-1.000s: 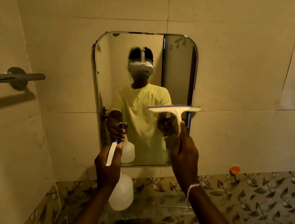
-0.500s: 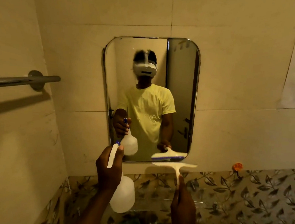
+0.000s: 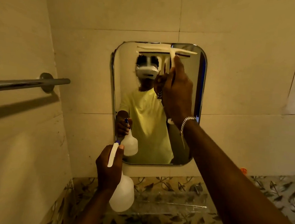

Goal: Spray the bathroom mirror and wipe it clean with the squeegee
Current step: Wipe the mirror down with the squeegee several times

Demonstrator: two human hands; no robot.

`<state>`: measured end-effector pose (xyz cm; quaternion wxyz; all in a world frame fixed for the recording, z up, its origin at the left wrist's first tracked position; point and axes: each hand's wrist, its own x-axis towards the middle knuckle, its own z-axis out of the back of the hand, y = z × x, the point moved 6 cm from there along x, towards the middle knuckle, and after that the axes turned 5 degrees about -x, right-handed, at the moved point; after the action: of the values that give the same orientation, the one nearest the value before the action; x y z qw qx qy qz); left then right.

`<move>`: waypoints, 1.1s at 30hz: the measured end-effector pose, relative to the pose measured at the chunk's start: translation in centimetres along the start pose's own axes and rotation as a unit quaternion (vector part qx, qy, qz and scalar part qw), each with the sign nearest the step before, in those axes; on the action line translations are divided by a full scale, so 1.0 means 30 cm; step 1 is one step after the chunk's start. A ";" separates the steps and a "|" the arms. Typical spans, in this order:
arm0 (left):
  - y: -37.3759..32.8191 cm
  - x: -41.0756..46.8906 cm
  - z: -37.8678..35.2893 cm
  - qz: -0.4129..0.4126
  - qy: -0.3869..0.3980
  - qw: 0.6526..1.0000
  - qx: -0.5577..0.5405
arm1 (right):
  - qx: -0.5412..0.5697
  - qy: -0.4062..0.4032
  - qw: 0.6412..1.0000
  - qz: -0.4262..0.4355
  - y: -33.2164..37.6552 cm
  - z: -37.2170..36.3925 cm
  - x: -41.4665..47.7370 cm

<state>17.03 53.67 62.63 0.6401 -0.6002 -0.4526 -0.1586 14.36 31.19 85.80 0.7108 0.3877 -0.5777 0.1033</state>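
Mirror [image 3: 176, 141] top: right hand [image 3: 177, 93] presses squeegee [image 3: 168, 51].

Squeegee [image 3: 168, 51] against the mirror [image 3: 126, 85] top; spray bottle [image 3: 122, 193] below, towel bar [image 3: 26, 84] left.

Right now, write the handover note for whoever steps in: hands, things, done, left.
Left hand: grip shut on the spray bottle, held low below the mirror.
Right hand: grip shut on the squeegee, blade level across the mirror's top edge.
Done: squeegee set at the top. Whether the glass is sprayed cannot be told.
Left: pull the squeegee downward, probably in overlapping passes.
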 end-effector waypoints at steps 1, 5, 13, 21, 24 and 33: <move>-0.001 0.002 0.003 0.002 -0.002 1.000 -0.002 | -0.003 -0.001 1.000 0.005 0.015 -0.016 0.032; 0.002 0.011 0.013 0.008 -0.012 1.000 -0.002 | -0.040 0.014 0.999 0.005 0.035 -0.080 0.081; 0.055 0.050 0.028 0.002 -0.005 1.000 0.022 | -0.101 0.031 0.994 0.021 0.006 -0.145 0.072; 0.061 0.083 -0.009 -0.012 0.009 1.000 0.017 | -0.152 0.064 0.986 0.025 -0.140 -0.194 -0.262; 0.063 0.084 -0.008 -0.005 0.004 1.000 0.023 | -0.140 0.098 0.985 -0.010 -0.219 -0.196 -0.484; 0.057 0.065 0.038 -0.006 0.006 0.999 0.035 | -0.168 0.234 0.941 -0.179 -0.437 -0.127 -1.124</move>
<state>18.92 55.76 62.90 0.6624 -0.5739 -0.4575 -0.1500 14.49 35.02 49.62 0.8874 0.3244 -0.3254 -0.0365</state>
